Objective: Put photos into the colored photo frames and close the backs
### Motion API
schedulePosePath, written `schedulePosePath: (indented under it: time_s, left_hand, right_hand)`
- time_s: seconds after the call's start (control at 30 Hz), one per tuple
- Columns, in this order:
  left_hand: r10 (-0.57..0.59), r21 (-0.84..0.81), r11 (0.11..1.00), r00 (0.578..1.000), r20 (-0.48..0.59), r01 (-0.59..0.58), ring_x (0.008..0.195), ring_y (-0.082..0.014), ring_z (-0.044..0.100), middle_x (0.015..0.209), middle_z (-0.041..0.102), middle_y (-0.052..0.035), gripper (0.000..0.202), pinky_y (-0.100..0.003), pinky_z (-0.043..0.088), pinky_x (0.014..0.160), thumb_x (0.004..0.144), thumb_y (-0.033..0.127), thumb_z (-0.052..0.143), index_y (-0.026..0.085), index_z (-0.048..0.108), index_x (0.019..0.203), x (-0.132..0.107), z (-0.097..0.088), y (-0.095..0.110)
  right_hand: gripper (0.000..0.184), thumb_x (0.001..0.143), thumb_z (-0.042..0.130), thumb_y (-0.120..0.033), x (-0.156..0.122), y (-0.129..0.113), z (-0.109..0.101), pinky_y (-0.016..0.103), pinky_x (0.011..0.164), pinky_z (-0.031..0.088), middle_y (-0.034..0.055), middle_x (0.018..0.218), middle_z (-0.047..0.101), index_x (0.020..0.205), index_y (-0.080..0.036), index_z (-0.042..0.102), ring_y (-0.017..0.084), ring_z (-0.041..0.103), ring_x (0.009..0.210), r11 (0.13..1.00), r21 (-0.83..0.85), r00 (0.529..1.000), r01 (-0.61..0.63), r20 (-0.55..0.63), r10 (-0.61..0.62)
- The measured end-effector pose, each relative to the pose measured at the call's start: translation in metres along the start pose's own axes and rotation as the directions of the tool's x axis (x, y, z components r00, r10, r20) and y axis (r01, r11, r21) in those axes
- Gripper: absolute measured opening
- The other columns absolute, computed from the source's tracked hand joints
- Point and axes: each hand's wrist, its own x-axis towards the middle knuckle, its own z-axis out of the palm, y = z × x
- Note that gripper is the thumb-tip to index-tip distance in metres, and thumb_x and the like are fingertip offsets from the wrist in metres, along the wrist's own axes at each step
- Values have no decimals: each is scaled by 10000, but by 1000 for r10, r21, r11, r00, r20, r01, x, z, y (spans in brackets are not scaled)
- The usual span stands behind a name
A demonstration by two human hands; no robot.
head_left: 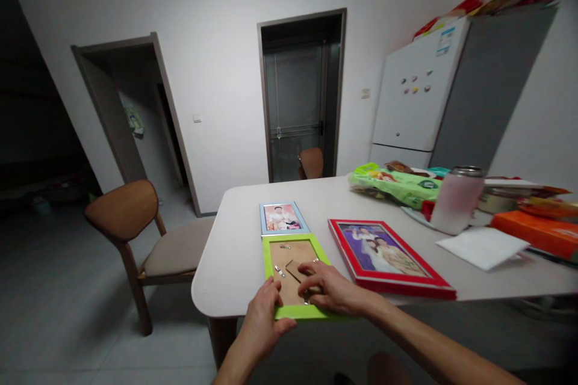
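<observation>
Left hand (265, 316) clasps lime-green frame (309, 313); right hand (329, 290) curled over tan backing (301, 249), silver clips (280, 272), grip unclear.

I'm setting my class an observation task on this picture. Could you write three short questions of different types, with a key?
1. True or false: the red frame lies picture side up.
2. Which frame shows its brown backing?
A) red frame
B) blue frame
C) green frame
3. Which of the person's hands is at the green frame's near left corner?

Key:
1. True.
2. C.
3. The left hand.
</observation>
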Motion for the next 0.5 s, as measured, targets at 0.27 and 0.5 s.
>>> schedulePosePath:
  time_s: [0.27,0.5]
  left_hand:
    - [-36,0,999,999,12,36,1165,-226,347,1161,498,-73,296,-347,298,953,535,155,682,195,521,780,0,-2,5]
    - [-59,-68,996,998,19,60,1175,-230,326,1234,429,-76,370,-348,264,971,516,109,669,193,527,848,-1,-3,7]
  right_hand:
    - [327,616,551,-264,5,-8,12,311,862,323,96,1139,471,928,-194,624,218,439,1026,997,13,974,-83,-211,83]
    - [441,585,529,-219,9,-7,7,263,753,364,103,953,591,1019,-153,573,201,512,884,980,-28,945,-199,-271,185]
